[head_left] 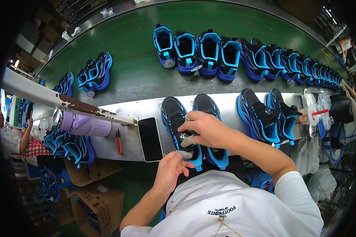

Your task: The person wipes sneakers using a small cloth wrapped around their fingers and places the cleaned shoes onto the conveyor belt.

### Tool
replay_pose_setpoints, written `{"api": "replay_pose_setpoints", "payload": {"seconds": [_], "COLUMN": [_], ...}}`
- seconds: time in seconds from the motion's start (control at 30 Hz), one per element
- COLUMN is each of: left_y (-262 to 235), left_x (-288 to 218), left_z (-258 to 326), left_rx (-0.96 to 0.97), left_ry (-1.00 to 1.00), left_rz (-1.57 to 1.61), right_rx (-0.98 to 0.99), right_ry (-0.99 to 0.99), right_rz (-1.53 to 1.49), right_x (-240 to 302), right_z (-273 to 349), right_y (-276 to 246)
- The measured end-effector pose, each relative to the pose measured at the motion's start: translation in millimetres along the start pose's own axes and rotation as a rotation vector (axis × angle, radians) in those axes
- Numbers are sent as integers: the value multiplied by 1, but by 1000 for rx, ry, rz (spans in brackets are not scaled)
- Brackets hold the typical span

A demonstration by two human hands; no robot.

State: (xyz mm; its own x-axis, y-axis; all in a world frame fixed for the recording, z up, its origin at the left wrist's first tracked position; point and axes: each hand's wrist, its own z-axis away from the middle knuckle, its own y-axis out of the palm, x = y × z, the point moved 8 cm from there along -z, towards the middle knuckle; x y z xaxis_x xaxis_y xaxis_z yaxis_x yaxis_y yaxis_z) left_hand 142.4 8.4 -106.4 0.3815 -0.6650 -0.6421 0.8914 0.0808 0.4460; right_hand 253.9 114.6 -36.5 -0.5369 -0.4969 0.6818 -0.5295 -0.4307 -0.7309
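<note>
L hand: at heel end of L shoe, fingers bent, tips by shiny crinkled piece; pinched or wrapped on finger, can't tell.
R hand: above the shoes, thumb & index apart, near the dial; gripping it or not, can't tell.
Shoes: L shoe & R shoe, blk/blue, side by side on metal ledge, toes pointing away from person.
Phone: just left of L shoe, screen dark.
Red snips: left of phone.
2nd pair: to the right, same ledge.
Green belt: beyond ledge, w/ more such shoes.
</note>
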Motion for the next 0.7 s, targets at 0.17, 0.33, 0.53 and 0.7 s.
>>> {"api": "replay_pose_setpoints", "payload": {"seconds": [0.17, 0.33, 0.53, 0.7], "left_y": [0, 4, 5, 4], "left_x": [-1, 0, -1, 0], "left_z": [3, 6, 6, 5], "left_rx": [-6, -5, -26, -27], "left_ry": [5, 17, 37, 40], "left_rz": [32, 75, 72, 84], "right_rx": [-35, -138, 74, -12], "right_ry": [-42, -22, -84, 26], "right_rz": [26, 60, -176, -79], "right_x": [7, 8, 1, 6], "right_z": [-1, 3, -2, -2], "right_y": [1, -2, 6, 7]}}
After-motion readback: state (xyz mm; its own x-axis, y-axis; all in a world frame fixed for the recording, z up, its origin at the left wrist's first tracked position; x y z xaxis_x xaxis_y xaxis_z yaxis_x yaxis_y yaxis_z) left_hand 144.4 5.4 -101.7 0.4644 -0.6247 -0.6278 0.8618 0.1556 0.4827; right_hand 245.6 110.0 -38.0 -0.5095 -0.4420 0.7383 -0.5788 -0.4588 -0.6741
